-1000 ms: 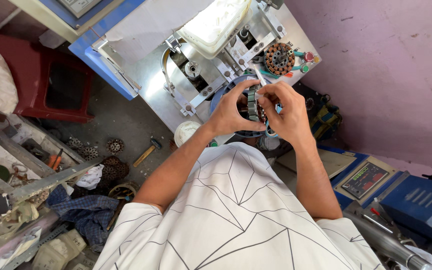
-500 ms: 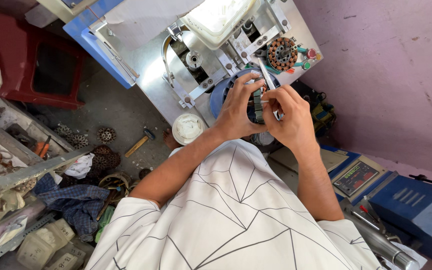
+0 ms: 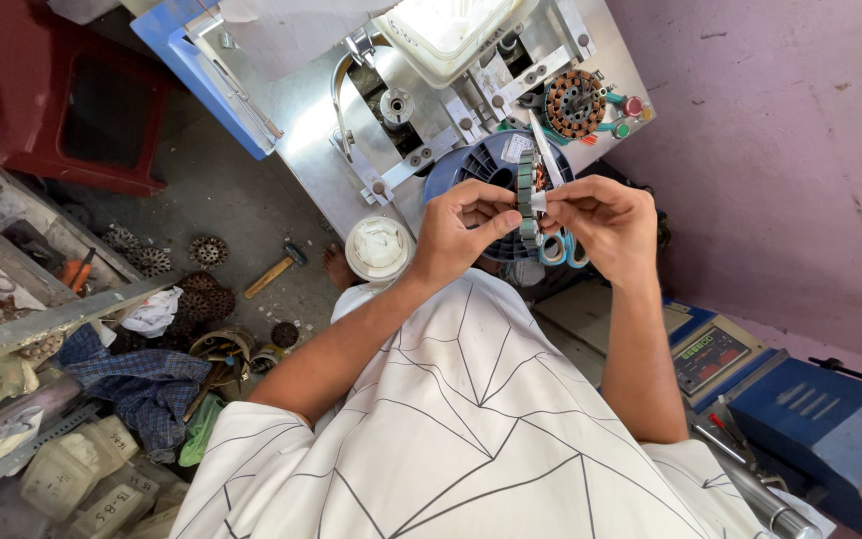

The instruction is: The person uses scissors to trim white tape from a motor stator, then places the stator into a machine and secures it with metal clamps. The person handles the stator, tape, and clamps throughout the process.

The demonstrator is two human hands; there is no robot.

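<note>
The left hand (image 3: 461, 235) grips the green stator ring (image 3: 526, 200) edge-on, long axis running near to far; the right hand (image 3: 606, 215) pinches a white slip (image 3: 541, 201) against its right side

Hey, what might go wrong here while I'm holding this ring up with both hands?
The stator ring is pinched only at its edge by the left hand and right hand, held in the air in front of the machine; a slip could drop it toward the scissors or the floor. The small white piece at the right fingertips could also slip out and get lost among the floor clutter.
</note>
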